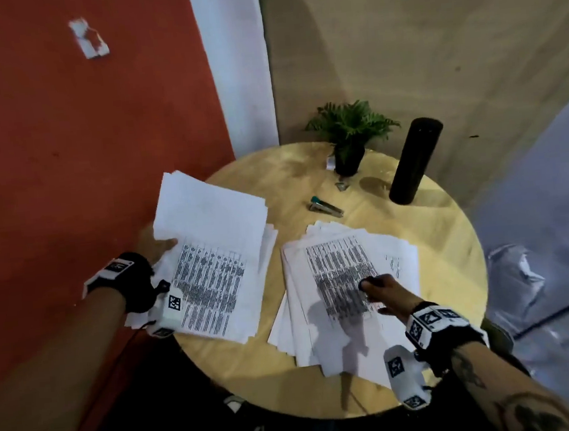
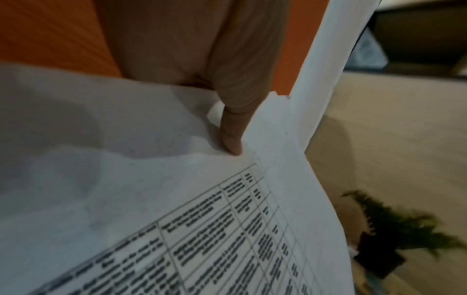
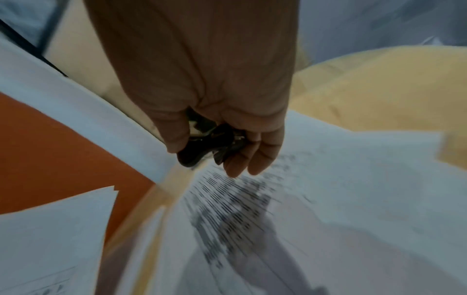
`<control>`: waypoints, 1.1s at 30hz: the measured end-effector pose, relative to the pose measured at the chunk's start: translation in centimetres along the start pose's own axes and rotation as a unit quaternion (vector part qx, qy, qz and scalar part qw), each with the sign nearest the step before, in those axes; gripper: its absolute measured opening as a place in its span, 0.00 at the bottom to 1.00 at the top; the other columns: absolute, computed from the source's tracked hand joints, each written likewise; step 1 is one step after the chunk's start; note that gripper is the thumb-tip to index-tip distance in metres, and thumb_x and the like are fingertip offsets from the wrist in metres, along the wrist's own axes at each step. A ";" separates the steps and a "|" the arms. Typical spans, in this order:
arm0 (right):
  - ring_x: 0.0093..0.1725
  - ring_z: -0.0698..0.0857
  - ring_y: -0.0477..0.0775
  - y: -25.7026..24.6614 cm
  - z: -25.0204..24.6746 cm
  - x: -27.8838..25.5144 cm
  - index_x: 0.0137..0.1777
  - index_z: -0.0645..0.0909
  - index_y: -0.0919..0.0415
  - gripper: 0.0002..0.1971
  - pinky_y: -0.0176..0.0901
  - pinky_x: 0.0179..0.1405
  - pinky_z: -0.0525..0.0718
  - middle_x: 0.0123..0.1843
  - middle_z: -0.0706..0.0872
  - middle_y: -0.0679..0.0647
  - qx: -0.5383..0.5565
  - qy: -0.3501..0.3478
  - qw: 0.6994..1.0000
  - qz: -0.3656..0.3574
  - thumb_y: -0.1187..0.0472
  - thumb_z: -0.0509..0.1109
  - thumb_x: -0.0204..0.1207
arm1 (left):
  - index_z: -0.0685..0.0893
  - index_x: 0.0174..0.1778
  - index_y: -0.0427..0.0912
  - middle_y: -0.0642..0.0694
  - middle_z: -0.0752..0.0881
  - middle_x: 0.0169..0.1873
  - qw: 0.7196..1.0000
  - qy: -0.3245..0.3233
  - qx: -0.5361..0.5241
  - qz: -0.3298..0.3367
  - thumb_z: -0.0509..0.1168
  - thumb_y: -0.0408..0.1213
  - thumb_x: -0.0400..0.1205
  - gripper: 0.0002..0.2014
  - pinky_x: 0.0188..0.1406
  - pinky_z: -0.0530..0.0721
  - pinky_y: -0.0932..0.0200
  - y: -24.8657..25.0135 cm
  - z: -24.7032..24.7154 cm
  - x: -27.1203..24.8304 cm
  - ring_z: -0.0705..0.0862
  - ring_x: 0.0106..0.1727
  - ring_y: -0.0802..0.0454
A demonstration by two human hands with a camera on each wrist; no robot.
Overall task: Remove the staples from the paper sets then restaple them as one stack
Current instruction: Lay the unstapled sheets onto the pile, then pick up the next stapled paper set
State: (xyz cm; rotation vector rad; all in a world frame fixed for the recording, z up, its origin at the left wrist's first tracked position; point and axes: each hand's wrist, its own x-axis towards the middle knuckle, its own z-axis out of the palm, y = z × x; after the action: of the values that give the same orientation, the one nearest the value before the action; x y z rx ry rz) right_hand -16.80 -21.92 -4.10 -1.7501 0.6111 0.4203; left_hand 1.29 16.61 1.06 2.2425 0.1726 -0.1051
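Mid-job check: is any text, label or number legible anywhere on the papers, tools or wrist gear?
No text is legible.
Left paper set: printed table, too blurred to read.
Right paper pile: printed lines, too blurred.
Wrist tags: black-and-white coded squares, no words.
Stapler, black cylinder: no label visible.

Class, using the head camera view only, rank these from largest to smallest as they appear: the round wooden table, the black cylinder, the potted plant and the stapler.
1. Round wooden table
2. Black cylinder and potted plant: these look similar in extent, so no ranking between them.
3. Stapler, clearly the smallest.
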 end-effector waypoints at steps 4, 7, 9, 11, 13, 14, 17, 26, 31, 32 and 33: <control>0.31 0.70 0.52 2.6 1.7 2.0 0.40 0.74 0.69 0.10 0.34 0.23 0.63 0.30 0.72 0.58 0.012 0.000 1.000 0.025 0.66 0.60 0.83 | 0.71 0.71 0.24 0.27 0.75 0.69 0.995 -0.002 0.076 -0.068 0.71 0.25 0.76 0.28 0.69 0.72 0.44 -4.3 2.2 2.1 0.76 0.69 0.31; 0.11 0.63 0.42 3.8 1.8 3.1 0.26 0.68 0.61 0.20 0.26 0.12 0.57 0.13 0.66 0.47 0.047 0.015 0.998 0.044 0.66 0.59 0.83 | 0.68 0.74 0.26 0.28 0.72 0.72 0.990 0.012 0.109 -0.087 0.71 0.27 0.77 0.31 0.72 0.70 0.44 -6.2 3.7 3.6 0.73 0.72 0.31; 0.10 0.60 0.42 3.9 1.7 3.3 0.24 0.65 0.58 0.23 0.26 0.15 0.54 0.12 0.63 0.45 0.085 0.018 0.995 0.051 0.63 0.59 0.84 | 0.67 0.75 0.27 0.28 0.71 0.73 0.987 0.013 0.127 -0.098 0.69 0.27 0.79 0.29 0.71 0.70 0.42 -6.5 3.9 4.8 0.72 0.72 0.30; 0.16 0.59 0.46 4.0 1.5 3.5 0.23 0.63 0.57 0.24 0.34 0.23 0.53 0.14 0.61 0.47 0.103 0.014 0.992 0.070 0.61 0.58 0.84 | 0.69 0.73 0.25 0.26 0.73 0.71 0.983 -0.014 0.143 -0.118 0.68 0.26 0.79 0.27 0.65 0.74 0.40 -6.5 3.9 5.9 0.75 0.68 0.28; 0.23 0.57 0.47 4.0 1.6 3.8 0.24 0.63 0.57 0.24 0.40 0.28 0.51 0.18 0.60 0.50 0.105 0.019 0.991 0.086 0.59 0.59 0.84 | 0.72 0.70 0.28 0.26 0.75 0.68 0.980 -0.013 0.149 -0.135 0.71 0.30 0.77 0.27 0.61 0.78 0.38 -6.5 4.1 7.3 0.78 0.65 0.27; 0.24 0.57 0.48 3.9 1.7 3.9 0.23 0.64 0.57 0.24 0.40 0.29 0.52 0.19 0.60 0.52 0.100 0.021 0.990 0.092 0.58 0.59 0.84 | 0.73 0.69 0.31 0.27 0.77 0.67 0.979 0.006 0.167 -0.120 0.72 0.33 0.76 0.27 0.62 0.78 0.37 -5.9 4.4 7.3 0.78 0.64 0.28; 0.22 0.57 0.47 3.8 1.7 4.3 0.22 0.65 0.57 0.25 0.40 0.29 0.53 0.18 0.60 0.51 0.089 0.017 0.991 0.099 0.57 0.60 0.83 | 0.76 0.67 0.39 0.30 0.76 0.66 0.975 0.033 0.221 -0.013 0.74 0.38 0.74 0.25 0.67 0.75 0.41 -1.4 8.1 4.9 0.74 0.68 0.31; 0.25 0.60 0.48 4.5 1.6 4.6 0.26 0.65 0.58 0.21 0.38 0.28 0.55 0.25 0.61 0.54 0.093 0.008 0.992 0.090 0.56 0.62 0.82 | 0.63 0.78 0.39 0.36 0.69 0.76 0.949 -0.226 0.221 -0.011 0.77 0.45 0.72 0.43 0.74 0.69 0.44 4.6 23.3 -0.8 0.68 0.76 0.37; 0.12 0.59 0.44 5.0 1.1 5.1 0.26 0.65 0.58 0.22 0.28 0.18 0.56 0.18 0.62 0.51 0.097 -0.006 0.992 0.075 0.57 0.62 0.82 | 0.64 0.77 0.40 0.38 0.68 0.77 0.934 -0.236 0.266 -0.038 0.77 0.50 0.70 0.44 0.74 0.69 0.44 4.1 24.4 0.3 0.67 0.77 0.36; 0.13 0.60 0.44 5.1 1.1 5.2 0.26 0.65 0.58 0.22 0.29 0.20 0.57 0.20 0.62 0.52 0.097 -0.007 0.992 0.075 0.57 0.62 0.82 | 0.64 0.78 0.40 0.37 0.67 0.77 0.931 -0.238 0.273 -0.050 0.76 0.51 0.71 0.43 0.75 0.68 0.43 4.1 24.4 0.5 0.65 0.78 0.35; 0.15 0.62 0.46 5.1 1.1 5.2 0.26 0.66 0.59 0.22 0.32 0.23 0.58 0.23 0.63 0.53 0.093 -0.006 0.993 0.076 0.56 0.62 0.82 | 0.64 0.78 0.41 0.36 0.66 0.77 0.927 -0.238 0.283 -0.063 0.76 0.53 0.71 0.43 0.75 0.67 0.41 4.1 24.3 0.7 0.63 0.78 0.34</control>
State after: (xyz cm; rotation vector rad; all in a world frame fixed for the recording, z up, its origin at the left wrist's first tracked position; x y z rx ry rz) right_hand -15.66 -22.75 -11.36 -1.5283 0.7534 0.4647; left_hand 2.24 -4.84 -11.06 2.6912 0.0174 -0.8559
